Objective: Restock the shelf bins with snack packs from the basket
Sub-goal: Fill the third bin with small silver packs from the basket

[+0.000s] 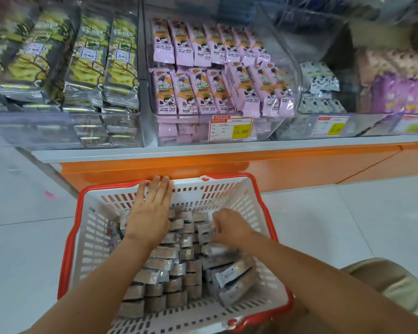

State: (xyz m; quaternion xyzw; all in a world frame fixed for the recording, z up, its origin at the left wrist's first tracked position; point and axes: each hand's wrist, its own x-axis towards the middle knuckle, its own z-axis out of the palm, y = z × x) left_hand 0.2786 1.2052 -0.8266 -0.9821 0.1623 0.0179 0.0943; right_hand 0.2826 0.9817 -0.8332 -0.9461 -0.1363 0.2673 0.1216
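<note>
Left hand point(151, 213) lies spread in basket point(229, 175) — right hand point(229, 227) grip pinches snack packs point(169, 280).

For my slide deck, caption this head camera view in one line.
Left hand flat, right hand gripping a snack pack in the red-rimmed basket below stocked shelf bins.
</note>
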